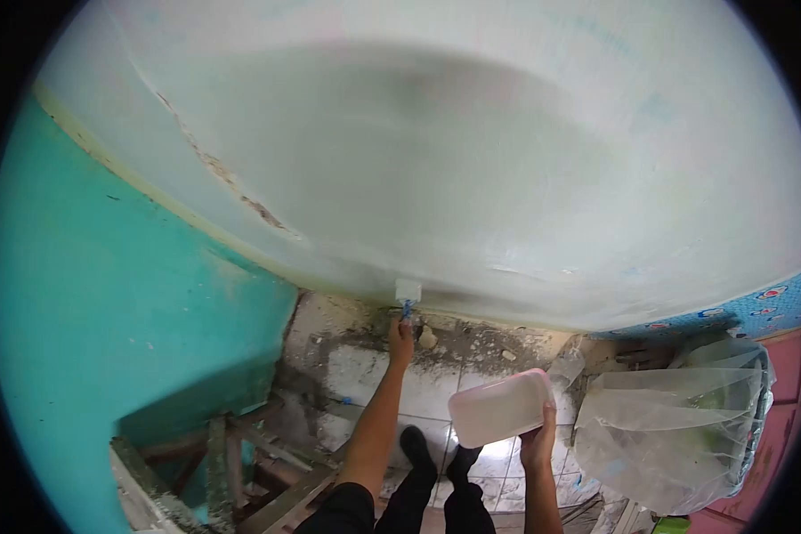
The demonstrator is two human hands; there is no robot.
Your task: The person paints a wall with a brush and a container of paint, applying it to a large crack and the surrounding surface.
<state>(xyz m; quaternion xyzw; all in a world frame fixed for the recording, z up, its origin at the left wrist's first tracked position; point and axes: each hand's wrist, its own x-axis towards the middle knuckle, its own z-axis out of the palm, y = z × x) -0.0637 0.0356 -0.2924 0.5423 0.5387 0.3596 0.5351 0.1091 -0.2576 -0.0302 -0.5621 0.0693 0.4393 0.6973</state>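
My left hand [402, 340] is closed round the blue handle of a small tool with a white, squarish head [408, 290]. Whether it is a paint brush or a scraper cannot be made out. The head lies against the lower part of the whitish wall [472, 196], close to the floor. My right hand [538, 436] grips the right side of a shallow plastic tub [500, 411] with a pink rim. Something pale is inside the tub, which is held above the tiles.
A turquoise wall [116, 267] meets the pale one at left. Below it stands a rough wooden frame [218, 472]. Clear plastic sheeting [667, 427] covers things at right. Debris [427, 336] lies along the wall's foot on the tiled floor [432, 392]. A long crack [231, 182] crosses the pale wall.
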